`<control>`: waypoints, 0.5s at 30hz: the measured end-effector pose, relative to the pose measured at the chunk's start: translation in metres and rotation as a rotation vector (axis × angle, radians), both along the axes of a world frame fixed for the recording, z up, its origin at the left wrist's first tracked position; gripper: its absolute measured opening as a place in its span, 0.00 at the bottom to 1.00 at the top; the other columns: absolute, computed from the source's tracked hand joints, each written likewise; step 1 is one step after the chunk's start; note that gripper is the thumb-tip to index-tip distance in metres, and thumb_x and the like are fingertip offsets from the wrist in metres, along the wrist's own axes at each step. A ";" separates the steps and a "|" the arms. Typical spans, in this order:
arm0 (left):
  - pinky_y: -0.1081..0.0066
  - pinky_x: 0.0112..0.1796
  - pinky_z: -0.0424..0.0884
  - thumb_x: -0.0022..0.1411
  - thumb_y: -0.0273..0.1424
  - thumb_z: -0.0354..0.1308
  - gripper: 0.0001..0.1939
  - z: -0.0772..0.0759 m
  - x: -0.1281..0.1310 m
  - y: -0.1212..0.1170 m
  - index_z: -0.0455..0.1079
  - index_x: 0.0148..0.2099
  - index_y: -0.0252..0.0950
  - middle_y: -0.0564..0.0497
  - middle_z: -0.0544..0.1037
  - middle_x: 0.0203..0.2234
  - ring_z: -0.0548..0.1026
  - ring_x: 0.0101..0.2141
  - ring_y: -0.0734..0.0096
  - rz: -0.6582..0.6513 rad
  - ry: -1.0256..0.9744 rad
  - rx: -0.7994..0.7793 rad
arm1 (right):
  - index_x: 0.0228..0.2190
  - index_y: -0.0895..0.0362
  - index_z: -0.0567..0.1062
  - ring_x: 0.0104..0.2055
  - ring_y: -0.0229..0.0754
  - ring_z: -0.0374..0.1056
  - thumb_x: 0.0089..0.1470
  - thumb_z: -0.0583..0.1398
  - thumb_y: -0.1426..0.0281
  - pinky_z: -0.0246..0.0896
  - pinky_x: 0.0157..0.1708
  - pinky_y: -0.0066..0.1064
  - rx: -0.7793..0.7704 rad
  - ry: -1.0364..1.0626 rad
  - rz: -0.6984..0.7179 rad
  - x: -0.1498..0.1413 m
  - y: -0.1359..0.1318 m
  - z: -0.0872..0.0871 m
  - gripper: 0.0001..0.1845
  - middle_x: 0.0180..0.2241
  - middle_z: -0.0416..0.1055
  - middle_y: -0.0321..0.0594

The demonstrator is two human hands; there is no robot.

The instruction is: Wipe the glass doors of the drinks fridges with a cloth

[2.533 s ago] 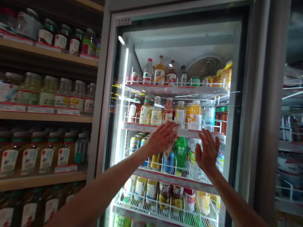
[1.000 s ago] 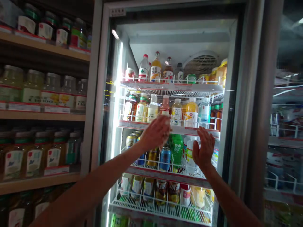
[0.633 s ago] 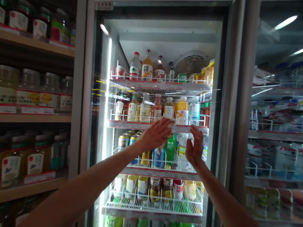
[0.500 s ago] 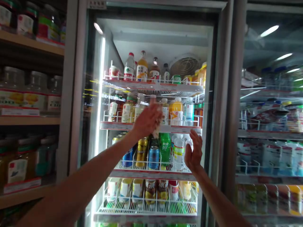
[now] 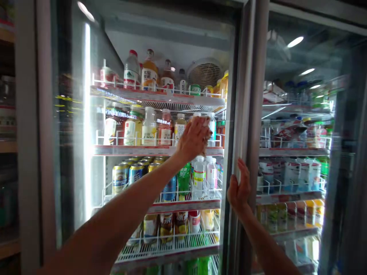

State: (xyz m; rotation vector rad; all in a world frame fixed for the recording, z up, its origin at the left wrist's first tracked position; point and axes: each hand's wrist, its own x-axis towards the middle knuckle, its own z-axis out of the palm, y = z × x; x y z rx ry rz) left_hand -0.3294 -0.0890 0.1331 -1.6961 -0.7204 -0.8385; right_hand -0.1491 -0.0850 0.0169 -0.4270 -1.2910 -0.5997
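Observation:
My left hand (image 5: 192, 139) reaches up to the glass door (image 5: 160, 34) of a drinks fridge, level with the second shelf. Its fingers are pressed over a crumpled, pale cloth with brownish patches (image 5: 207, 131), which sticks out past the fingertips. The hand hides some of the bottles behind the glass. Lower and to the right, my right hand (image 5: 239, 187) is held up at the metal door frame (image 5: 243, 114). Its thumb and fingers are apart, and nothing is in it; whether it touches the frame I cannot tell.
Behind the glass, wire-railed shelves (image 5: 129, 150) carry bottles (image 5: 149, 128) and cans (image 5: 120, 177). A second glass-fronted fridge (image 5: 292, 152) stands at right with cartons and bottles. At the far left is the edge of a wooden shelf (image 5: 8, 147).
The view has swung right, bringing more of the second fridge into sight. My left hand and the cloth have moved right across the glass. My right hand is now at the door frame.

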 end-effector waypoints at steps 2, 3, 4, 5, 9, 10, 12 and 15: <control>0.57 0.62 0.46 0.65 0.31 0.43 0.21 -0.011 0.011 0.002 0.56 0.59 0.31 0.46 0.54 0.62 0.45 0.63 0.61 -0.035 0.140 -0.011 | 0.56 0.53 0.58 0.59 0.50 0.56 0.56 0.49 0.75 0.54 0.54 0.55 -0.004 -0.001 -0.020 0.007 -0.002 -0.004 0.26 0.56 0.60 0.49; 0.60 0.62 0.45 0.65 0.31 0.44 0.20 -0.024 0.017 0.002 0.58 0.58 0.32 0.48 0.56 0.61 0.47 0.63 0.63 -0.064 0.307 -0.032 | 0.56 0.53 0.58 0.59 0.50 0.56 0.56 0.50 0.75 0.55 0.54 0.56 -0.004 -0.011 -0.029 0.010 -0.003 -0.006 0.26 0.56 0.60 0.50; 0.62 0.62 0.45 0.64 0.31 0.45 0.19 -0.039 0.020 0.002 0.60 0.57 0.34 0.49 0.57 0.61 0.49 0.62 0.66 -0.086 0.471 -0.058 | 0.56 0.53 0.58 0.59 0.50 0.56 0.56 0.50 0.76 0.55 0.53 0.56 -0.007 -0.026 -0.038 0.012 -0.004 -0.008 0.26 0.56 0.60 0.50; 0.64 0.62 0.46 0.64 0.32 0.46 0.18 -0.051 0.023 0.001 0.62 0.55 0.36 0.51 0.58 0.60 0.50 0.62 0.68 -0.101 0.594 -0.078 | 0.56 0.53 0.58 0.59 0.50 0.56 0.55 0.50 0.76 0.55 0.53 0.55 -0.012 -0.038 -0.045 0.014 -0.006 -0.009 0.26 0.56 0.60 0.49; 0.60 0.60 0.51 0.65 0.30 0.44 0.21 -0.052 0.024 0.003 0.56 0.59 0.38 0.51 0.57 0.61 0.50 0.62 0.67 -0.047 0.387 -0.079 | 0.56 0.53 0.59 0.59 0.49 0.56 0.55 0.50 0.77 0.55 0.54 0.55 -0.006 -0.077 -0.025 0.013 -0.016 -0.009 0.27 0.56 0.60 0.48; 0.58 0.60 0.51 0.65 0.30 0.43 0.22 -0.044 0.025 0.004 0.53 0.61 0.36 0.49 0.56 0.61 0.49 0.62 0.65 -0.027 0.250 -0.069 | 0.56 0.52 0.58 0.59 0.49 0.56 0.55 0.50 0.77 0.55 0.54 0.54 0.005 -0.100 0.002 0.009 -0.017 -0.008 0.27 0.56 0.60 0.48; 0.59 0.61 0.49 0.65 0.29 0.42 0.24 -0.034 0.027 0.004 0.50 0.63 0.32 0.46 0.56 0.61 0.48 0.63 0.65 -0.024 0.114 -0.066 | 0.57 0.51 0.57 0.59 0.48 0.56 0.55 0.50 0.77 0.57 0.54 0.51 0.010 -0.142 0.070 -0.004 -0.019 -0.006 0.28 0.57 0.60 0.47; 0.63 0.61 0.47 0.64 0.33 0.43 0.27 -0.047 0.020 -0.002 0.48 0.63 0.30 0.45 0.56 0.61 0.46 0.63 0.68 -0.049 0.169 -0.125 | 0.60 0.53 0.51 0.62 0.46 0.52 0.57 0.47 0.76 0.57 0.55 0.48 -0.079 -0.136 0.111 -0.035 -0.014 -0.002 0.29 0.59 0.55 0.48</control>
